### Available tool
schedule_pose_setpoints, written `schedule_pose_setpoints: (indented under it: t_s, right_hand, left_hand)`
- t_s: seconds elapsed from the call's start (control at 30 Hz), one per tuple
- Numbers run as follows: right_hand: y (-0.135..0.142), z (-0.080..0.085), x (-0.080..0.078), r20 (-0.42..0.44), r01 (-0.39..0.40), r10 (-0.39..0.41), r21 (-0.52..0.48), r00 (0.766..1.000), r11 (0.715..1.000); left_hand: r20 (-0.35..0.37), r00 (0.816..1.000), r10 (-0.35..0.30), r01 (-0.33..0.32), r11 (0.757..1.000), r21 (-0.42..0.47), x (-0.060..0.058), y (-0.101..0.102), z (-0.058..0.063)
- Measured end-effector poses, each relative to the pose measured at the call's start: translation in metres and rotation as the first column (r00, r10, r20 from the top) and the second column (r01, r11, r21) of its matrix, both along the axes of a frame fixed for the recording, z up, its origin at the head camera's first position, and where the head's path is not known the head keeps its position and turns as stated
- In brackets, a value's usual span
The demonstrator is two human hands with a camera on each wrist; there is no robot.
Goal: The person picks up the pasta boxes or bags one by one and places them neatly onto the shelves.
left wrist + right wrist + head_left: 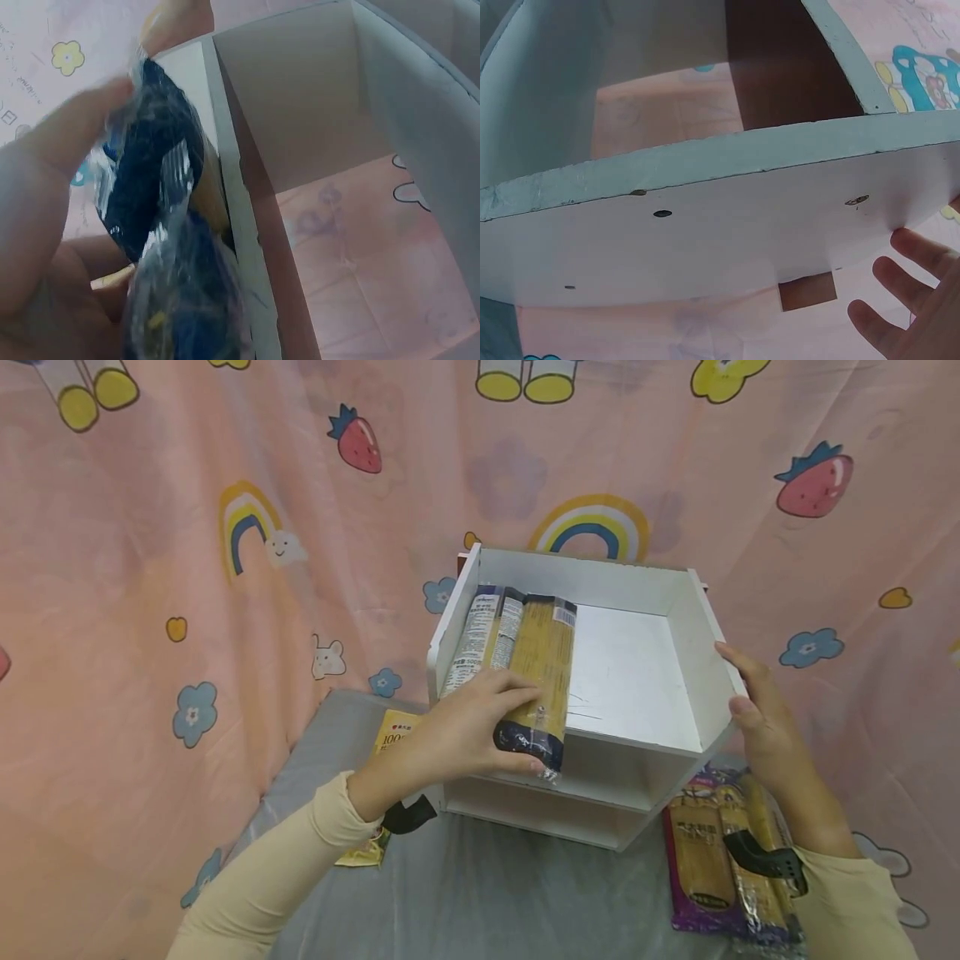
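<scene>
A white shelf unit [633, 672] stands on the grey cloth, with two packs of long yellow noodles on its top board. My left hand [480, 714] grips the dark lower end of the right-hand noodle pack [551, 647], thumb below and fingers on its left side. The left wrist view shows the crinkled clear and dark wrapper ends [161, 150] close by the thumb. Beside it lies the other noodle pack [483, 622], with white printed labels. My right hand [780, 747] touches the unit's right side panel [727, 240] with extended fingers.
Purple-edged noodle packs [701, 860] lie on the cloth at the right, partly behind the right forearm. A yellow packet [393, 727] lies left of the unit, partly hidden by the left arm. A pink patterned curtain [420, 485] hangs behind.
</scene>
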State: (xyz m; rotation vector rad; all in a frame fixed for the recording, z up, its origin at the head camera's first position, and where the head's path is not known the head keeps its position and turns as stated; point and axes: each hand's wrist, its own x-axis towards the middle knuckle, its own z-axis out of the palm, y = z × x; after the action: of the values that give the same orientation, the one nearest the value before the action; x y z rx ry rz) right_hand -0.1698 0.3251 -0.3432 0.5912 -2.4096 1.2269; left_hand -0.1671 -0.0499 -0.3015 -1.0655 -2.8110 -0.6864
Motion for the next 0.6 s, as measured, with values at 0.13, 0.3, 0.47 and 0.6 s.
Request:
schedule_pose_setpoints:
  t_s: [0.13, 0.3, 0.47, 0.6]
  right_hand:
    - [0.0, 0.0, 0.001, 0.018, 0.015, -0.015, -0.002, 1.0, 1.0]
    - [-0.001, 0.0, 0.0, 0.006, 0.014, -0.014, -0.001, 1.0, 1.0]
    - [-0.001, 0.0, 0.0, 0.009, 0.03, -0.03, -0.009, 1.0, 1.0]
    - [-0.002, -0.001, 0.001, 0.025, 0.048, -0.048, -0.014, 0.999, 0.999]
  left_hand:
    - [-0.037, 0.998, 0.055, -0.055, 0.998, -0.002, 0.0, 0.005, -0.002]
    - [-0.053, 0.991, 0.123, -0.122, 0.992, 0.018, -0.001, 0.009, -0.004]
    - [-0.052, 0.984, 0.168, -0.167, 0.986, 0.024, 0.0, 0.013, -0.003]
    - [-0.066, 0.978, 0.198, -0.197, 0.98, 0.029, 0.0, 0.016, -0.003]
